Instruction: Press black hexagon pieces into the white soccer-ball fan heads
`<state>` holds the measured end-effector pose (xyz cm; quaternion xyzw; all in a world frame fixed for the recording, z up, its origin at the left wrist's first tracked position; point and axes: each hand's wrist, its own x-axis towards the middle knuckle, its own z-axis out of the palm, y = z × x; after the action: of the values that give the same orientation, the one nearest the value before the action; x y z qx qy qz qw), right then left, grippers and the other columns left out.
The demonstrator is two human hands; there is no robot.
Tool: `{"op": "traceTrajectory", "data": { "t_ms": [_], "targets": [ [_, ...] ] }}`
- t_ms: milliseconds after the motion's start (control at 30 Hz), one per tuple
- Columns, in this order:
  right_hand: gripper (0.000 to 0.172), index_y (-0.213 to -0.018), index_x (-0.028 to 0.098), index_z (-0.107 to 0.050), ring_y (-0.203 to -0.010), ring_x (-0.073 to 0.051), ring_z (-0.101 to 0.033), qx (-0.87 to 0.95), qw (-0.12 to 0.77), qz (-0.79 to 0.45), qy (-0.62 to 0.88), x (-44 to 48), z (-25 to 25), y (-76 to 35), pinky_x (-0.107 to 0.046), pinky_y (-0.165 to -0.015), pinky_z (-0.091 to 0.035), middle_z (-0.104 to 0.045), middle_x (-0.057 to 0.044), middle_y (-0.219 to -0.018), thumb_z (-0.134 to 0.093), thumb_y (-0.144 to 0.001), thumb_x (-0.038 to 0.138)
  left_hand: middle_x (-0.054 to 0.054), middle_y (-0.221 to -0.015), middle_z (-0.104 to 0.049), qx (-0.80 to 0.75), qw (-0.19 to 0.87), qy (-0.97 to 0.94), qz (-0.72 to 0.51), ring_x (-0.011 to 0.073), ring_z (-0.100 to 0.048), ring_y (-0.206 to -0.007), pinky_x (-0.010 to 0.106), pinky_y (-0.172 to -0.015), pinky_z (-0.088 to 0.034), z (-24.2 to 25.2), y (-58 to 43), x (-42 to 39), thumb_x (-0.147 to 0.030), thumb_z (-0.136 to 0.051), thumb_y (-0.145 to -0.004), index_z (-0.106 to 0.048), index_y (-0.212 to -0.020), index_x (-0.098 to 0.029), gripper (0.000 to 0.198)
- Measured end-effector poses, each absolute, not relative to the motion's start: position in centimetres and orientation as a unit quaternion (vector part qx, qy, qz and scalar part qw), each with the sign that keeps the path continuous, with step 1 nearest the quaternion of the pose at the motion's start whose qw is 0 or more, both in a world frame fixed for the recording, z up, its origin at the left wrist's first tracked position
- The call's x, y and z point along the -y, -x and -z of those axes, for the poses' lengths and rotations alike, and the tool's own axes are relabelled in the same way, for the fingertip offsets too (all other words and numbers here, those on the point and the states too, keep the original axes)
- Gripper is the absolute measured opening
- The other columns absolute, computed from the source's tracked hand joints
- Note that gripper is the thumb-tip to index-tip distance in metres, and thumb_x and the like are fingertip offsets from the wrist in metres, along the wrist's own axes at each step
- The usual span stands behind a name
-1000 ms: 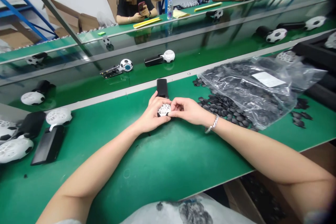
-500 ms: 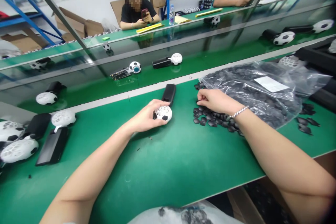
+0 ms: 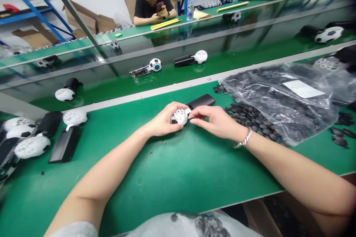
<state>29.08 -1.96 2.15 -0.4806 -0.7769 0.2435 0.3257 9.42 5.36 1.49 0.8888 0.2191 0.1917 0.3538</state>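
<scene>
My left hand (image 3: 167, 120) is closed round the white, openwork ball-shaped head of a football-patterned handheld fan (image 3: 179, 116). The fan's black handle (image 3: 202, 101) points away to the right, close to the green tabletop. At the right side of the head, my right hand (image 3: 207, 116) has thumb and forefinger pinched on a small black piece, mostly hidden by the fingertips. Black patches fill part of the head's pattern. To the right of my right hand lies a pile of loose black pentagon pieces (image 3: 250, 118).
A clear plastic bag (image 3: 294, 100) of black pieces lies at the right. More ball-headed fans (image 3: 65, 144) are grouped at the left. Beyond the pale rail, several units (image 3: 190, 60) rest on a green conveyor surface. Across it sit two people, one holding a phone (image 3: 159, 7).
My right hand has moved left from the black pieces to the fan's head. The fan's handle has swung to the right in my left hand. The view has shifted slightly.
</scene>
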Motion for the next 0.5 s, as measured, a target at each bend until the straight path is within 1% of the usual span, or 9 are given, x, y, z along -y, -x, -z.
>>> {"op": "traceTrajectory", "data": {
  "t_ms": [67,167,267,400,500],
  "targets": [
    [0.005,-0.082,0.018,-0.058,-0.068,-0.012,-0.056,0.771,0.327,-0.260,0.480,1.9,-1.9,-28.8,-0.024,-0.065,-0.043,-0.062,-0.001,-0.077,-0.053,-0.082,0.019,0.008,-0.121,-0.048,-0.223,0.346,-0.890,-0.194,0.0233,-0.047,-0.112,0.038,-0.096,-0.038,-1.5,-9.4,-5.4,-0.017,-0.061,-0.068,-0.043,-0.117,-0.022,0.053],
    [0.006,-0.078,0.018,-0.058,-0.067,-0.012,-0.053,0.773,0.327,-0.249,0.483,1.7,-1.5,-28.7,-0.024,-0.064,-0.042,-0.059,0.000,-0.075,-0.053,-0.081,0.018,0.008,-0.120,-0.048,-0.225,0.336,-0.892,-0.204,0.0234,-0.047,-0.112,0.038,-0.096,-0.039,-1.4,-9.6,-5.2,-0.018,-0.061,-0.068,-0.044,-0.117,-0.021,0.052],
    [0.007,-0.077,0.018,-0.057,-0.068,-0.012,-0.053,0.766,0.342,-0.250,0.483,1.3,-1.1,-28.6,-0.024,-0.064,-0.042,-0.058,-0.001,-0.076,-0.052,-0.081,0.017,0.007,-0.117,-0.051,-0.240,0.331,-0.883,-0.229,0.0230,-0.049,-0.109,0.037,-0.094,-0.040,-1.0,-10.0,-4.9,-0.021,-0.065,-0.065,-0.046,-0.114,-0.021,0.052],
    [0.006,-0.078,0.018,-0.058,-0.071,-0.013,-0.055,0.743,0.367,-0.257,0.497,1.0,-0.6,-28.4,-0.025,-0.067,-0.043,-0.061,-0.001,-0.078,-0.053,-0.081,0.019,0.006,-0.108,-0.056,-0.295,0.323,-0.856,-0.275,0.0223,-0.053,-0.102,0.037,-0.090,-0.042,-0.5,-10.7,-4.3,-0.024,-0.067,-0.066,-0.050,-0.106,-0.019,0.044],
    [0.005,-0.078,0.019,-0.058,-0.065,-0.012,-0.055,0.716,0.383,-0.283,0.510,1.0,-0.2,-28.3,-0.025,-0.063,-0.043,-0.060,0.000,-0.074,-0.055,-0.080,0.022,0.006,-0.105,-0.057,-0.318,0.317,-0.846,-0.287,0.0218,-0.054,-0.099,0.037,-0.088,-0.043,-0.3,-10.9,-4.1,-0.021,-0.065,-0.066,-0.051,-0.103,-0.018,0.039]
  ]
}}
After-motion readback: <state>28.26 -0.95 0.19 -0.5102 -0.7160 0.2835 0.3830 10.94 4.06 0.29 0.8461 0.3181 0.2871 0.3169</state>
